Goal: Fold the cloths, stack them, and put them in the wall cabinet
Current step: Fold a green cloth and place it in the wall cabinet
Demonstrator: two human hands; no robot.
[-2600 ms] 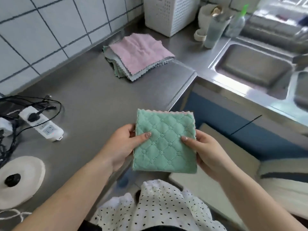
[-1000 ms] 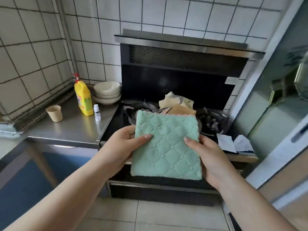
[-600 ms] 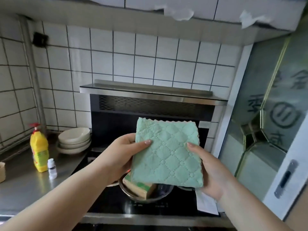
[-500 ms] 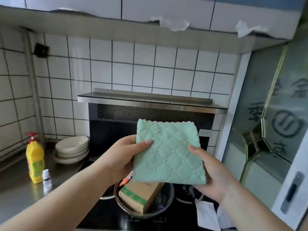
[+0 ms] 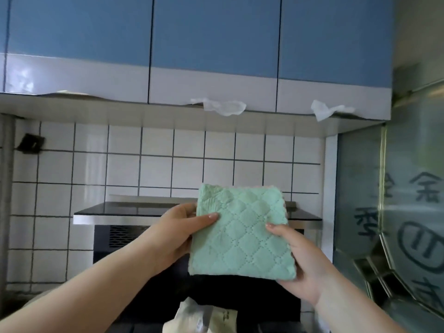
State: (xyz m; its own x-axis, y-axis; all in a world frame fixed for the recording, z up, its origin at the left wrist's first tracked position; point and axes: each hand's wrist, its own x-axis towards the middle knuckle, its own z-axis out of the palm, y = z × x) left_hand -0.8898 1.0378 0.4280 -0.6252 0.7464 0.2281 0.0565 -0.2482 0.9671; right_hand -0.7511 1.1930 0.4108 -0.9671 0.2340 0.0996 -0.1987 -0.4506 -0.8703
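Below the closed wall cabinet [image 5: 213, 51], the left hand [image 5: 179, 233] and right hand [image 5: 298, 258] both pinch the folded cloths [image 5: 240, 233], so freeing one hand for a door risks the stack slipping apart.

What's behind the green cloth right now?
Behind the folded green quilted cloth, held by the left hand and right hand, are the steel range hood and white tiled wall. The cloth covers the hood's middle.

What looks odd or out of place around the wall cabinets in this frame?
Two crumpled white scraps, paper or film, hang from the bottom edge of the blue wall cabinet doors: one mid-run, one further right. The doors are all closed. The folded green cloth, held by the left hand and right hand, looks neat.
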